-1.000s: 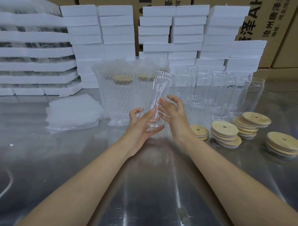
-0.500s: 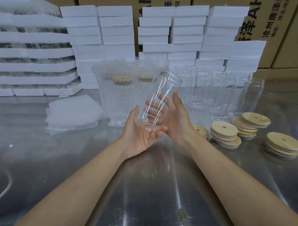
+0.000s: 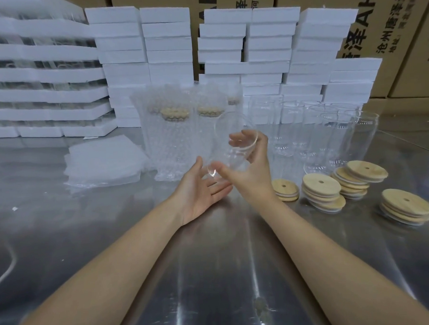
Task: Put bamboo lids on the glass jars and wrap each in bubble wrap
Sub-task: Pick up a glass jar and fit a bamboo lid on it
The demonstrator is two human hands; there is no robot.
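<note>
Grips a clear glass jar (image 3: 232, 147) in the right hand (image 3: 253, 175), with fingers (image 3: 239, 139) curled round the wall just under the rim. Holds it above the bench (image 3: 212, 271), tilted, open mouth toward the camera and up to the right, base down to the left. Cups the left hand (image 3: 200, 194) palm-up right by the base, fingers straight and loosely spread, holding nothing; touching the glass or not, cannot tell.

Behind the hands, upright on the bench: wrapped jars (image 3: 176, 139), lids showing through the bubbles. Just right of those: a cluster of bare jars (image 3: 317, 134), upright, close together. In front of that cluster: four short stacks of bamboo lids (image 3: 321, 190), nearest stack beside the right wrist. Left of the wrapped ones: a flat pile of bubble wrap sheets (image 3: 104, 163). Along the back: stacked white foam boxes (image 3: 165, 42), with brown cartons (image 3: 386, 22) behind.
</note>
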